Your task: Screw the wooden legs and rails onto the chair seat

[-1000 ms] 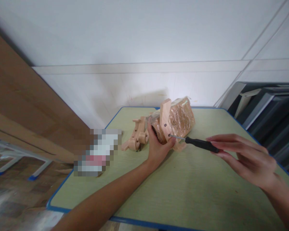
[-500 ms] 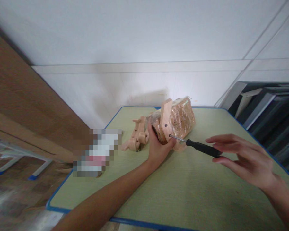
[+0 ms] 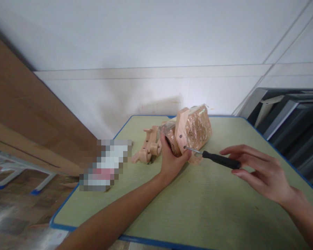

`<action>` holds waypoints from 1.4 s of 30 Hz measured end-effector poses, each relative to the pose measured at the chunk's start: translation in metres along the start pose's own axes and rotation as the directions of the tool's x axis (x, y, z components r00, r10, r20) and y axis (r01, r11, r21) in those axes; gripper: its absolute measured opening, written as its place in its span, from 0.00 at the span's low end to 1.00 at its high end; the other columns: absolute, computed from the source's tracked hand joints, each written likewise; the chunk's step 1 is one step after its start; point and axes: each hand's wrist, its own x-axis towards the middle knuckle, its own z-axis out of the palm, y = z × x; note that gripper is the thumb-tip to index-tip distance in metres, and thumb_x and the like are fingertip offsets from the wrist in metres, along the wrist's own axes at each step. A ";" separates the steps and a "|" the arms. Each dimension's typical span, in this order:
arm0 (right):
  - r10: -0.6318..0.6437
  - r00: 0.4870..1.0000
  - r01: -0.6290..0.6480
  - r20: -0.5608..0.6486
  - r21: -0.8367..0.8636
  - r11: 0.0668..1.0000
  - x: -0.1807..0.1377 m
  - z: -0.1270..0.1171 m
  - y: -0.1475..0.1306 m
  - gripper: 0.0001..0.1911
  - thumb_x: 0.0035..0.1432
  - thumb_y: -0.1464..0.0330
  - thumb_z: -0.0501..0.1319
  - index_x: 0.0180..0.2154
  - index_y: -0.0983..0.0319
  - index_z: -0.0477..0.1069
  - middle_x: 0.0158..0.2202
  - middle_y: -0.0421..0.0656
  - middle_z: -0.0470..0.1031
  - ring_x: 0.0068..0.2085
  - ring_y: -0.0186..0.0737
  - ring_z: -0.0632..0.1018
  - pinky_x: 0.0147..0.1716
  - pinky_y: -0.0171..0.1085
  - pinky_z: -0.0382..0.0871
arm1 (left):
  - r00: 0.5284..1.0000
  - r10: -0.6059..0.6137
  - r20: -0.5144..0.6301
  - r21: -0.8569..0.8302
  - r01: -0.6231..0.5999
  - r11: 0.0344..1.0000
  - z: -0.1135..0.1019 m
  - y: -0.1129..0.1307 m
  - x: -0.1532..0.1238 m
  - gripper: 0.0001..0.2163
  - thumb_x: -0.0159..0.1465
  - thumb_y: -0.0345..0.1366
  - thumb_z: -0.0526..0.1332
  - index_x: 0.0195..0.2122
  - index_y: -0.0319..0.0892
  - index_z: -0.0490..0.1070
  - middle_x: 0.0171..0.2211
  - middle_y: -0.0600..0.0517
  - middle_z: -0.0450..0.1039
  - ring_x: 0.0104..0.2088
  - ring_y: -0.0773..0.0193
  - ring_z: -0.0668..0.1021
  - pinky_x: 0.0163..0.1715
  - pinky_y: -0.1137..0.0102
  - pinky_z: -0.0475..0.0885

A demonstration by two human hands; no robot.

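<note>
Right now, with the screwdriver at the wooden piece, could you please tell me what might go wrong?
The screwdriver could slip off the wooden piece and poke the left hand, whose fingers lie close to the tip. The right hand holds only the back of the handle, so it might tilt.

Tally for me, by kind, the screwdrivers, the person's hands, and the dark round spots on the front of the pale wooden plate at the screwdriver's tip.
Screwdriver: 1
Hands: 2, left hand and right hand
Dark spots on the wooden plate: 2
Total: 5
</note>
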 end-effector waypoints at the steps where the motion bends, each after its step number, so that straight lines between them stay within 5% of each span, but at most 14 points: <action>1: 0.004 1.000 -0.004 0.009 0.002 1.000 0.001 0.000 0.000 0.06 0.55 0.72 0.59 0.27 0.63 0.64 0.42 0.49 0.72 0.38 0.37 0.76 0.34 0.33 0.71 | 1.000 0.000 0.002 -0.003 0.000 1.000 0.000 0.000 0.000 0.46 0.47 0.34 0.67 0.61 0.50 0.38 0.57 0.47 0.57 0.55 0.56 0.66 0.55 0.61 0.61; 9: 0.017 0.997 -0.010 -0.076 0.098 0.995 0.001 0.002 -0.003 0.07 0.49 0.77 0.63 0.26 0.63 0.65 0.39 0.48 0.72 0.38 0.38 0.75 0.32 0.34 0.70 | 1.000 0.027 0.000 0.025 -0.027 0.999 0.000 0.000 0.000 0.45 0.47 0.34 0.68 0.61 0.50 0.39 0.57 0.47 0.58 0.55 0.56 0.65 0.55 0.61 0.61; 15: 0.034 0.974 0.041 -0.223 0.325 0.945 -0.003 0.007 -0.004 0.21 0.43 0.86 0.61 0.39 0.63 0.67 0.35 0.45 0.72 0.41 0.43 0.75 0.34 0.41 0.73 | 1.000 0.016 0.018 -0.012 -0.015 1.000 0.000 0.000 0.000 0.45 0.47 0.34 0.67 0.61 0.49 0.38 0.57 0.46 0.57 0.55 0.56 0.66 0.54 0.60 0.62; 24: -0.122 0.982 0.141 -0.146 0.126 0.982 0.001 0.002 -0.008 0.24 0.43 0.87 0.62 0.44 0.66 0.71 0.43 0.48 0.72 0.43 0.41 0.75 0.36 0.37 0.74 | 1.000 0.003 0.015 0.003 -0.003 1.000 0.000 -0.004 -0.001 0.45 0.48 0.35 0.67 0.61 0.50 0.37 0.57 0.47 0.57 0.55 0.56 0.66 0.55 0.60 0.62; 42: -0.033 0.986 0.063 -0.163 0.179 0.982 0.002 -0.001 -0.005 0.27 0.41 0.85 0.65 0.45 0.64 0.72 0.39 0.48 0.76 0.38 0.41 0.78 0.30 0.34 0.76 | 1.000 -0.010 0.010 0.012 0.010 1.000 0.000 -0.002 -0.002 0.46 0.47 0.35 0.67 0.61 0.49 0.37 0.57 0.45 0.58 0.55 0.55 0.66 0.55 0.59 0.62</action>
